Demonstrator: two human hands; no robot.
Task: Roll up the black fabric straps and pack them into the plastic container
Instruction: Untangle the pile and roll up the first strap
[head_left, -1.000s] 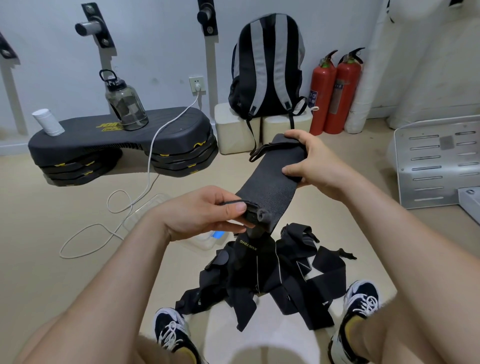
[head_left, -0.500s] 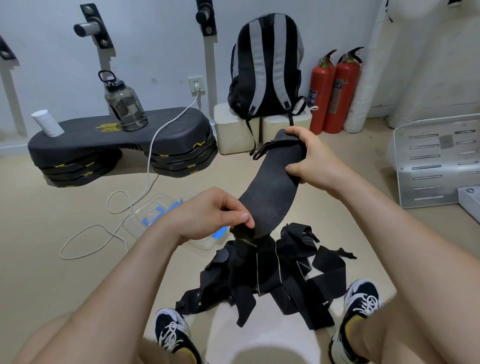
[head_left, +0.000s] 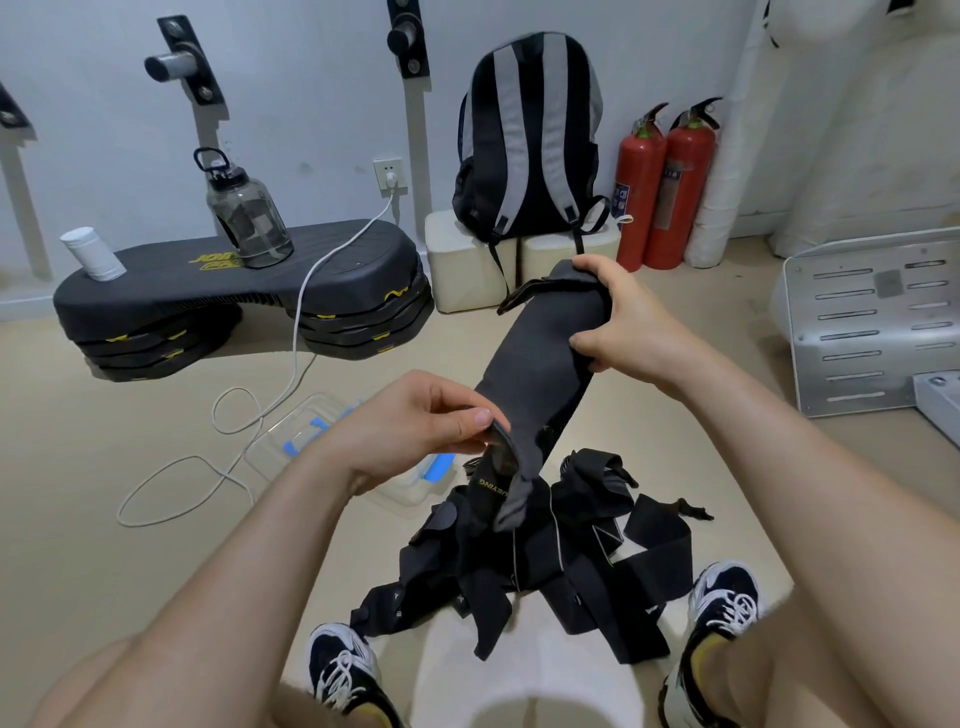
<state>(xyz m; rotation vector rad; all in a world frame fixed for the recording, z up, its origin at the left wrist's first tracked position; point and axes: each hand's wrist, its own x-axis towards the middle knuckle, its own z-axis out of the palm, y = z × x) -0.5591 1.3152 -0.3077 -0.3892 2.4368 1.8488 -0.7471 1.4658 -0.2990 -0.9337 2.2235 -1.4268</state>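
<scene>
- Pale wall (head_left: 311, 104) and beige floor (head_left: 104, 519); I am sitting low, with my shoes (head_left: 343, 670) at the bottom edge.
- Black step platform (head_left: 337, 260) at left by the wall, backpack (head_left: 530, 140) on pale blocks at centre, metal panel (head_left: 862, 322) at right.
- Pile of black straps (head_left: 545, 561) lies tangled on the floor between my feet.
- One wide strap (head_left: 540, 364) is held in the air above the pile, slanting from near-left to far-right (not rolled; a narrow tail hangs from its near end).
- Plastic container (head_left: 291, 436), clear with blue clips, sits on the floor just left of the pile, partly behind my left wrist. Contents: cannot tell.
- Right hand (head_left: 628, 322): fingers and thumb curled round the strap's far end.
- Left hand (head_left: 410, 431): thumb and fingertips pinch the near end's edge.
- Water jug (head_left: 247, 218) stands on the platform; a white cable (head_left: 291, 364) trails down to the floor beside the container.
</scene>
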